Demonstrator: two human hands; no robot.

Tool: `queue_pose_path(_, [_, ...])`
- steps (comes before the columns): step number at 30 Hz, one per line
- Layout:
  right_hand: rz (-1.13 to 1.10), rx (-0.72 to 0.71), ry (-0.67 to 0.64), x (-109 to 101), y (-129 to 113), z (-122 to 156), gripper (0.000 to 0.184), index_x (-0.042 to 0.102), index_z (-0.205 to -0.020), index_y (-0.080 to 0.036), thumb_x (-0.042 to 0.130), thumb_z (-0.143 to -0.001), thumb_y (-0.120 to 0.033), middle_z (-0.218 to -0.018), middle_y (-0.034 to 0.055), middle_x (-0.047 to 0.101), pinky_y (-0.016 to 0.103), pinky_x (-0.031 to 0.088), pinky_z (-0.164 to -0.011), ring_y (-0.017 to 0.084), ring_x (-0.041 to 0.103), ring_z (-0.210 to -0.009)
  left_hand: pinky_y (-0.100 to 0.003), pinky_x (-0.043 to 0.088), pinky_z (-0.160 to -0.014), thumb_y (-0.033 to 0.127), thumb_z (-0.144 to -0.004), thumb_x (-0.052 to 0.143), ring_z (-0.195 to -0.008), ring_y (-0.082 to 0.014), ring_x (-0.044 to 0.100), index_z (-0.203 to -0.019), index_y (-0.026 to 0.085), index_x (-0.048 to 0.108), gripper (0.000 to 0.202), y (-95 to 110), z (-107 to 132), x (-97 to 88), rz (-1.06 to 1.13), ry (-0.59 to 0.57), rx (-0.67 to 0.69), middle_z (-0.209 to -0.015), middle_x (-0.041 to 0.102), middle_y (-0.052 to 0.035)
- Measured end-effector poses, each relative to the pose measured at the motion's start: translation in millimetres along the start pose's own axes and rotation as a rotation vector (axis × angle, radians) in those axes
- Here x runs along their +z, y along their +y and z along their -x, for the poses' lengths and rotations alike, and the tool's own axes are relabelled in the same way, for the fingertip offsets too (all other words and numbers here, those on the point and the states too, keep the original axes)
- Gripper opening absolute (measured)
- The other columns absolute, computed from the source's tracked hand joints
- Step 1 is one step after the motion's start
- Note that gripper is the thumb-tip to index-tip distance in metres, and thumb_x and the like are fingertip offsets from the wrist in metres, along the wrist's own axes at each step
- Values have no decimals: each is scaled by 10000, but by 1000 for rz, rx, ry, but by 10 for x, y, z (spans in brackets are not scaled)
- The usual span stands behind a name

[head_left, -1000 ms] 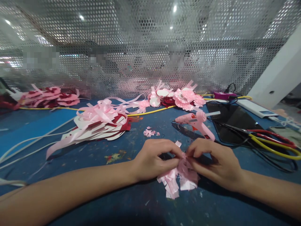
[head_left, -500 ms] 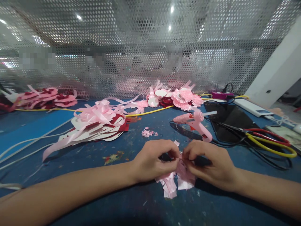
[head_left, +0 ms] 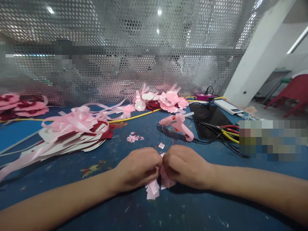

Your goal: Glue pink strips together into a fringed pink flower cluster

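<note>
My left hand (head_left: pixel 141 166) and my right hand (head_left: pixel 186 165) meet knuckle to knuckle low over the blue table, both closed. Pink ribbon pieces (head_left: pixel 153 190) hang down beneath the fingers, and more of the same ribbon shows between the two hands. The fingertips are turned inward, so the exact grip is hidden. Just beyond the hands lies a small square ribbon scrap (head_left: pixel 161 145). A few crumpled pink scraps (head_left: pixel 133 138) rest farther off to the left. Behind my right hand, a pink hot glue gun (head_left: pixel 176 124) lies on its side, nozzle to the left.
Pink ribbon (head_left: pixel 79 120) is heaped on white and red card shapes (head_left: pixel 72 139) at left. Ribbon flowers (head_left: pixel 169 101) stand along the perforated metal screen (head_left: pixel 134 48). A black tablet (head_left: pixel 209 118), scissors (head_left: pixel 229 133), cables and a white power bank (head_left: pixel 228 107) lie right.
My fingers have curled in from open-looped pinches to tighter fists, and the hands have drawn together. The view has swung right, bringing a red chair into sight.
</note>
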State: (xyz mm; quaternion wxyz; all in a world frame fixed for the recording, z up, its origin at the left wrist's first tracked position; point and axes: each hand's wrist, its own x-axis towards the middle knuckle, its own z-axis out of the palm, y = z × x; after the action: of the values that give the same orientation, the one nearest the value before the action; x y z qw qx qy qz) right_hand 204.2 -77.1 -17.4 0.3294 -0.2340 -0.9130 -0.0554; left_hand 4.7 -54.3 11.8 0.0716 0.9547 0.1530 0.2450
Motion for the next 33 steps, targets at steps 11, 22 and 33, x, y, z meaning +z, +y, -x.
queue_pose_path(11, [125,-24,54,-42,-17,-34,259,562,-737,-134,369,-907,-106,-726,68,624,271,415,-616,155,481,-669,-181,385,-562,86,-794,451,-602,-102,491,-702,190,456,139,-17,11,45,-68,45,-43,-646,559,20])
queue_pose_path(22, [106,3,107,-38,-37,-67,250,549,-742,-152,364,-906,-113,-719,67,622,267,417,-628,153,499,-678,-173,437,-583,131,-786,530,-604,-87,569,-769,178,561,59,21,-21,-4,64,116,-213,-685,622,27])
queue_pose_path(33, [29,168,196,28,41,-117,128,502,-731,-202,444,-834,-154,-667,28,599,274,361,-572,157,489,-624,-176,532,-678,92,-783,529,-702,-97,670,-934,178,615,194,-37,-79,-32,336,108,-372,-819,709,5])
